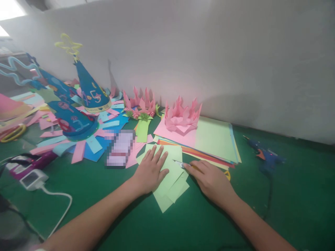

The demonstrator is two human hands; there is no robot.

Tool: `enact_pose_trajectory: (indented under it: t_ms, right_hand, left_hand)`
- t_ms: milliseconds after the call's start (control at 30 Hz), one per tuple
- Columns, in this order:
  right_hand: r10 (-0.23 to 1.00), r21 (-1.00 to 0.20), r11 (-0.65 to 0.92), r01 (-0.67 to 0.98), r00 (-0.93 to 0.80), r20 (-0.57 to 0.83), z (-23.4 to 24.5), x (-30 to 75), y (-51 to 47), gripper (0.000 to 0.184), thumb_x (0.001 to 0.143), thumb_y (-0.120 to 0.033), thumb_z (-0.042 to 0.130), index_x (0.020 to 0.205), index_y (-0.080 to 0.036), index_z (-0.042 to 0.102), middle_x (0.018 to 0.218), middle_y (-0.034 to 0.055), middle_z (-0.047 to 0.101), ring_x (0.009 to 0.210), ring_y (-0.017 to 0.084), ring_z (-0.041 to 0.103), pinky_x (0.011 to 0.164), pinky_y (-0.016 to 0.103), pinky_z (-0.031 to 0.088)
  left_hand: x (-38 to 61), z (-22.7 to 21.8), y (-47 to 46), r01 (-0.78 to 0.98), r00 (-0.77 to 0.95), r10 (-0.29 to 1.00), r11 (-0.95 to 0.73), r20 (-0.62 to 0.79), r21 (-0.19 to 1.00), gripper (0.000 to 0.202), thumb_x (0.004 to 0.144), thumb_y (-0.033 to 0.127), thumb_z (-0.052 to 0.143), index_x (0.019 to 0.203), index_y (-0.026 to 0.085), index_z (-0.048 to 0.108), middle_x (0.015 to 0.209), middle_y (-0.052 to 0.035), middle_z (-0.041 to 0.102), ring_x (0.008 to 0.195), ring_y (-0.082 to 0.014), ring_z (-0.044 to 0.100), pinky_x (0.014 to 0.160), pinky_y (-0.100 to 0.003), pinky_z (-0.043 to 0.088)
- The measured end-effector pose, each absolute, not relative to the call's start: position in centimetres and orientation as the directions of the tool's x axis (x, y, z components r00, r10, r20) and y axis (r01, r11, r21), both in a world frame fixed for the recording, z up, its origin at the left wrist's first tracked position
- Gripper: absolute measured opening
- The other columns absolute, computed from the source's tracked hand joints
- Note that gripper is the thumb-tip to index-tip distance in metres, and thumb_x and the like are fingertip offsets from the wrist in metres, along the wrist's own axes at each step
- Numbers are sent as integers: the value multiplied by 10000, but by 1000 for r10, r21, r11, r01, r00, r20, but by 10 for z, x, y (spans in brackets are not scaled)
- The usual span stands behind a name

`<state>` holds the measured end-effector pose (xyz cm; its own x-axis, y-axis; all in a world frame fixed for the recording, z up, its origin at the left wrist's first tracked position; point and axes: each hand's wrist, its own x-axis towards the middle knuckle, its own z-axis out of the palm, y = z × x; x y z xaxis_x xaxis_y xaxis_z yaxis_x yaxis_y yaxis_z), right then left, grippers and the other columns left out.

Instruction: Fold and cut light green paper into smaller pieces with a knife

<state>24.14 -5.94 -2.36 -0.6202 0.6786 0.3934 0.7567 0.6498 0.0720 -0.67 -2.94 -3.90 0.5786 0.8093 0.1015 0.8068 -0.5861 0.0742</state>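
My left hand (153, 169) lies flat with its fingers spread on light green paper sheets (174, 151). In my right hand (213, 179) is a utility knife (193, 168), its thin blade pointing left over the upper sheet. Most of its handle is hidden under the fingers. A yellow loop (228, 175) shows behind that hand; whether it belongs to the knife I cannot tell. Smaller green pieces (178, 191) stick out below, toward me. Just beyond my hands, a pink paper crown (182, 116) stands on a stack of coloured paper (216, 134).
A blurred-out phone (120, 149) lies left of the sheets. Blue cone hats (91, 87) and paper strips cover the left side, near yellow-handled scissors (14, 134). Another pink crown (140, 104) stands behind. A blue glue gun (264, 153) lies right; a white cable (69, 202) runs left.
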Motion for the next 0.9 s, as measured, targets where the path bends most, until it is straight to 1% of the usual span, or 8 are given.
enact_pose_trajectory:
  t_ms: [267, 433, 567, 700, 800, 900]
  right_hand:
    - [677, 79, 644, 761, -616, 403, -24, 241, -60, 358, 891, -56, 385, 1146, -137, 623, 959, 124, 650, 842, 215, 555, 691, 340, 451]
    - [654, 80, 669, 739, -637, 408, -20, 244, -60, 371, 878, -54, 386, 1144, -141, 628, 962, 124, 656, 850, 214, 569, 688, 340, 467]
    - [637, 54, 702, 710, -660, 398, -18, 246, -61, 363, 889, -88, 383, 1144, -153, 633, 946, 119, 663, 828, 202, 579, 664, 323, 479]
    - [654, 26, 698, 715, -652, 383, -19, 246, -62, 368, 891, -99, 391, 1166, -165, 626, 959, 120, 664, 836, 197, 584, 672, 315, 485]
    - [658, 23, 696, 718, -650, 380, -20, 245, -64, 370, 893, -100, 391, 1177, -163, 620, 962, 121, 661, 833, 197, 583, 680, 318, 485]
    - [675, 14, 684, 729, -640, 366, -20, 245, -65, 365, 892, -97, 399, 1181, -155, 615, 944, 121, 652, 822, 202, 576, 666, 321, 476]
  left_hand:
    - [-6, -37, -29, 802, 587, 806, -592, 72, 80, 593, 967, 493, 241, 1445, 146, 290, 1526, -121, 202, 1413, -332, 107, 1118, -500, 234]
    - [-5, -32, -31, 763, 636, 768, -641, 74, 85, 590, 964, 508, 245, 1440, 163, 295, 1528, -98, 205, 1417, -308, 113, 1119, -491, 239]
    - [-4, -32, -34, 741, 663, 747, -665, 57, 90, 589, 961, 514, 254, 1442, 175, 290, 1531, -89, 200, 1417, -300, 125, 1125, -480, 230]
    - [-4, -35, -34, 738, 662, 744, -668, 90, 101, 579, 962, 509, 267, 1444, 188, 281, 1530, -90, 206, 1421, -287, 113, 1126, -478, 228]
    - [-4, -35, -34, 741, 657, 748, -663, 93, 107, 577, 962, 506, 273, 1440, 185, 286, 1532, -112, 185, 1420, -292, 113, 1124, -481, 229]
    - [-3, -32, -35, 753, 647, 760, -649, 60, 112, 576, 961, 498, 284, 1437, 172, 293, 1532, -153, 154, 1417, -306, 113, 1119, -487, 235]
